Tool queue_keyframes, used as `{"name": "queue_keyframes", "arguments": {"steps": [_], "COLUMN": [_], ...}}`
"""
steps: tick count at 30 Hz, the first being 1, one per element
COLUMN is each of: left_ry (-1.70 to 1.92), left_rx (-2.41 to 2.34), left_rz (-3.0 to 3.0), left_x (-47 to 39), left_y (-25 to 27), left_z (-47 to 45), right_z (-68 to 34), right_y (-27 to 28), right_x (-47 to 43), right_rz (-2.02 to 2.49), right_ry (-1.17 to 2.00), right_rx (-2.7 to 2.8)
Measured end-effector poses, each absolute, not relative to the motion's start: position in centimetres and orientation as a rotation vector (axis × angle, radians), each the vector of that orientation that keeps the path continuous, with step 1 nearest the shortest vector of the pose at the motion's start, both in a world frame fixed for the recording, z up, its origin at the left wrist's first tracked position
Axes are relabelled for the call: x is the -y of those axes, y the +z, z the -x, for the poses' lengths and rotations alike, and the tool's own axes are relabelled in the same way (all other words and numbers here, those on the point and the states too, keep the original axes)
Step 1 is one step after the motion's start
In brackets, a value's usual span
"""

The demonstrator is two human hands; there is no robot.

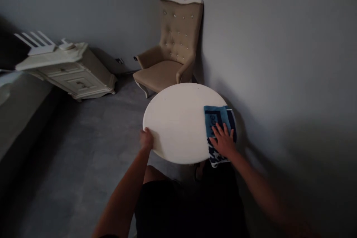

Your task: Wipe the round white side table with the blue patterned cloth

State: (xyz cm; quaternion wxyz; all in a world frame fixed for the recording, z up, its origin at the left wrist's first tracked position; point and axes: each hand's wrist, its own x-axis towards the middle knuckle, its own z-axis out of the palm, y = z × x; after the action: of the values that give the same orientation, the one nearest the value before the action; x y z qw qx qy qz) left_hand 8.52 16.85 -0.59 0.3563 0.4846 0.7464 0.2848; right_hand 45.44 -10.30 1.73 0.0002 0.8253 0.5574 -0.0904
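Observation:
A round white table (pixel 178 122) stands right in front of me. On its right side lies a folded cloth (pixel 214 119), blue and dark navy with lettering and a white pattern, its near corner hanging over the rim. My right hand (pixel 224 141) rests flat on this cloth with the fingers spread. At the left rim, my left hand (pixel 146 139) grips the table edge, its thumb on top; the fingers underneath are hidden and the hand is slightly blurred.
Behind the table is a tan tufted armchair (pixel 164 74) with a carved white crest. A white cabinet (pixel 83 78) at the left carries a router (pixel 41 49) with several antennas. A grey wall (pixel 292 63) runs close along the right. A bed or sofa edge (pixel 25 108) shows far left.

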Motion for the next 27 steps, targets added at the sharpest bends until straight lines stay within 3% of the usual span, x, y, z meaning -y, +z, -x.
{"name": "queue_keyframes", "arguments": {"steps": [5, 18, 22, 27], "left_ry": [0.568, 0.346, 0.332, 0.327], "left_rx": [-2.099, -2.179, -2.181, -2.173], "left_rz": [-1.272, -1.272, -1.275, -1.305], "left_x": [-17.0, -17.5, -17.6, -17.4], "left_y": [-0.7, -0.1, 0.0, 0.8], "left_z": [-9.0, -9.5, -9.5, -9.7], "right_z": [-51.6, -62.1, -61.3, -57.9], "right_y": [1.6, 3.3, 3.3, 3.1], "right_x": [5.2, -19.9, -20.0, -13.0], "right_rz": [-2.520, -2.493, -2.532, -2.536], "right_ry": [-0.196, -0.219, -0.196, -0.152], "right_rx": [-1.759, -1.678, -1.622, -1.629]}}
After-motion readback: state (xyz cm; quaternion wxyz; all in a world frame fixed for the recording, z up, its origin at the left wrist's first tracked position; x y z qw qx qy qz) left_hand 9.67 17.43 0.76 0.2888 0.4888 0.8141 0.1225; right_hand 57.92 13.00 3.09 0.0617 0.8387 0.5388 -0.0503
